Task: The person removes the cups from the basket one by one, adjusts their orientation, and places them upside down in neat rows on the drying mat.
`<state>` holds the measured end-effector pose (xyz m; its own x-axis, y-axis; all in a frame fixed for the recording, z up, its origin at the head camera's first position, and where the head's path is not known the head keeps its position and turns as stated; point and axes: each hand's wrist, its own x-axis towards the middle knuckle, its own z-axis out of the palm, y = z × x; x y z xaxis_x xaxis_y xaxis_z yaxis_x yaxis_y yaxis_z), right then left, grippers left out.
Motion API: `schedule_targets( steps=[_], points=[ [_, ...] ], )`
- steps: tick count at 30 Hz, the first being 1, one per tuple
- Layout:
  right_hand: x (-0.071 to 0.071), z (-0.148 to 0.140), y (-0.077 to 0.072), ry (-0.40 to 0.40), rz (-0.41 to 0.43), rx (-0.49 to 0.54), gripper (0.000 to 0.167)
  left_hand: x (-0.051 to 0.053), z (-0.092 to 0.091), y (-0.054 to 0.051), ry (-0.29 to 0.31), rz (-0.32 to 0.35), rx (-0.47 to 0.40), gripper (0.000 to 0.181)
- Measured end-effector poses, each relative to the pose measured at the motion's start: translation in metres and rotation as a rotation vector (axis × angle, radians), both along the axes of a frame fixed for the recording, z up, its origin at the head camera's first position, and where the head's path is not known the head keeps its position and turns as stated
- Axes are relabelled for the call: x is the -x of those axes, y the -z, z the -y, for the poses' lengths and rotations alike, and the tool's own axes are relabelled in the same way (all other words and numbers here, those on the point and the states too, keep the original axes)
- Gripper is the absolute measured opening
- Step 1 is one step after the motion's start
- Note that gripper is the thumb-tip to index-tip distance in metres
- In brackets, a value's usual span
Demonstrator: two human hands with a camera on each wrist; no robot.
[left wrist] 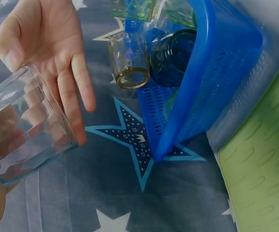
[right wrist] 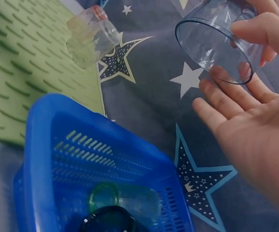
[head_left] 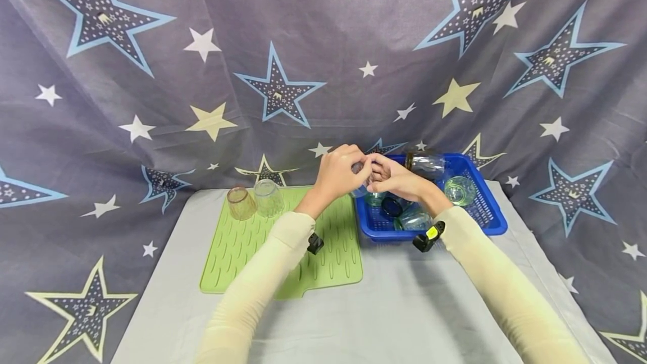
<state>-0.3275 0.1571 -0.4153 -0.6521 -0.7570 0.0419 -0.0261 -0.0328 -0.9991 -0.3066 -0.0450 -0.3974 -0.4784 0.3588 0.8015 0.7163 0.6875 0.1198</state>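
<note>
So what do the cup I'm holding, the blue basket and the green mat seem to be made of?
Cup: probably glass, glossy and see-through with a faint bluish tint, though clear plastic is possible.
Blue basket: likely plastic, smooth, with rows of small openings through its walls.
Green mat: perhaps silicone or rubber, fairly matte, with short molded ridges.
</note>
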Motion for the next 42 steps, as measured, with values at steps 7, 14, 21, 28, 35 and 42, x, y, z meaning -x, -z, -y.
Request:
schedule_targets(
  steps=[7,14,21,28,35,42],
  points=[
    [-0.001,-0.007,-0.009,0.025,-0.075,-0.164,0.063,0.0,-0.003,0.004,-0.004,-0.004,0.056,0.022],
    [0.003,-0.001,-0.018,0.022,-0.217,-0.336,0.068,0.003,0.008,0.014,-0.06,0.008,0.09,0.02],
    [0.012,-0.006,-0.032,0.019,-0.35,-0.475,0.064,0.013,0.021,0.022,-0.111,0.039,0.131,0.017],
    [0.017,-0.025,-0.039,0.08,-0.561,-0.7,0.06,0.028,0.034,0.029,-0.179,0.051,0.164,0.016],
    [0.012,-0.041,-0.033,0.068,-0.709,-0.927,0.061,0.04,0.05,0.048,-0.282,0.09,0.141,0.016],
    [0.019,-0.042,-0.015,0.045,-0.758,-1.005,0.06,0.046,0.075,0.066,-0.397,0.226,0.133,0.019]
  ],
)
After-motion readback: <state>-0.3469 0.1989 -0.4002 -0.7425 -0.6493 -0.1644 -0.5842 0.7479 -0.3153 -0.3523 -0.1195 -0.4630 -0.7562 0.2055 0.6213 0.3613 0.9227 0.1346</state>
